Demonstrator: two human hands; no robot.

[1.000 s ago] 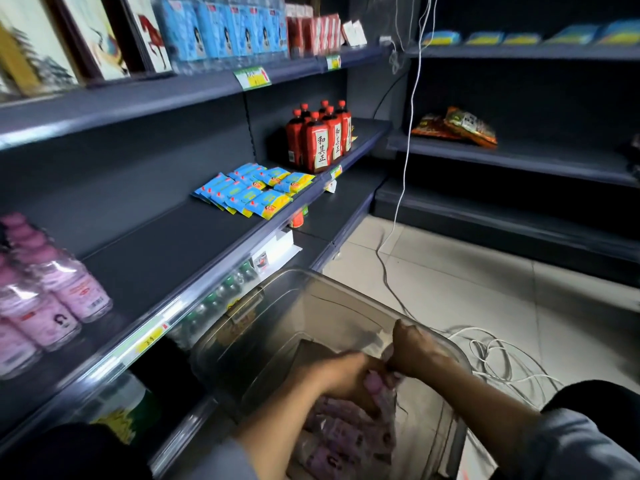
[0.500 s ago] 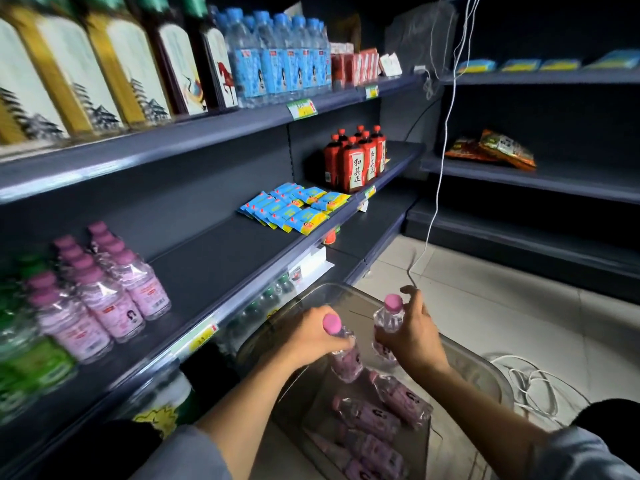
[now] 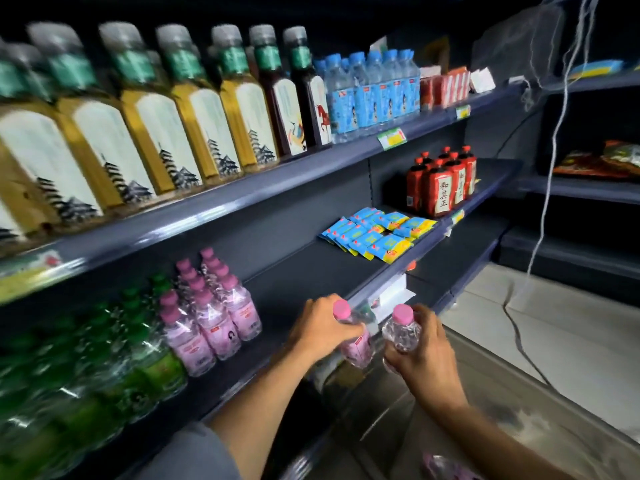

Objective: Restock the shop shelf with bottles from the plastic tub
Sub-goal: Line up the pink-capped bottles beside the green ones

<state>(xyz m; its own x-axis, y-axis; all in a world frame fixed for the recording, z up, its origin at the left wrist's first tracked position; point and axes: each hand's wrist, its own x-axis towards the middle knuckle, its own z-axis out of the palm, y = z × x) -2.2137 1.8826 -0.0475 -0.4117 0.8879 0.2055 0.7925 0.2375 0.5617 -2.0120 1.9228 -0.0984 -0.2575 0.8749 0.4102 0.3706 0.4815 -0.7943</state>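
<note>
Left hand [image 3: 320,332] grips pink-cap bottle [image 3: 353,337] — right hand [image 3: 424,355] grips another bottle [image 3: 401,329], both by shelf edge [image 3: 363,296]

Top shelf [image 3: 242,199]: tall bottles [image 3: 194,109] along the left, water bottles [image 3: 374,91] to their right, boxes [image 3: 445,88] further right.

Mid shelf [image 3: 294,289]: green bottles [image 3: 104,368] far left, pink-cap bottles [image 3: 214,317] just right of them, packets [image 3: 377,233] well to the right, red bottles [image 3: 440,185] behind and right of packets.

Left hand [image 3: 322,330] & right hand [image 3: 422,351] side by side at mid shelf's front edge, each w/ a bottle upright: left bottle [image 3: 353,341], right bottle [image 3: 401,327], near each other.

Tub [image 3: 519,410] below hands, on floor [image 3: 571,341]. Cable [image 3: 554,133] hanging at right, in front of side shelves [image 3: 588,192].
</note>
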